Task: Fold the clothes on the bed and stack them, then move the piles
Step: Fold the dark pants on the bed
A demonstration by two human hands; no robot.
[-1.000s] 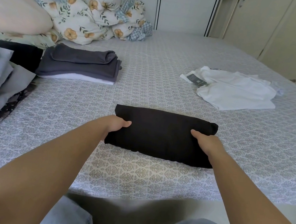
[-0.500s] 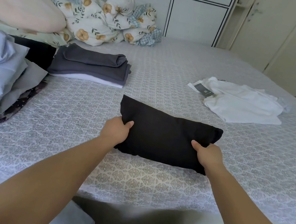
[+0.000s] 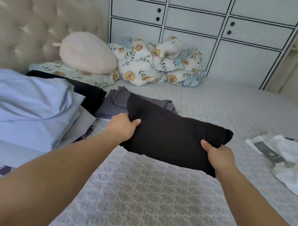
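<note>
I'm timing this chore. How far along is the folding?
Done: a folded grey stack sits on the bed. In hand: the left hand and right hand hold a folded black garment above the bed. Left: the white garment lies unfolded, the blue pile looks loose, and no piles look moved.

The folded black garment [image 3: 175, 136] covers the fingers of the left hand [image 3: 122, 128] and the right hand [image 3: 219, 157]; only the thumbs show. It also hides part of the grey stack [image 3: 112, 105]. The right frame edge cuts off the white garment [image 3: 296, 163], and its label print is blurred.
</note>
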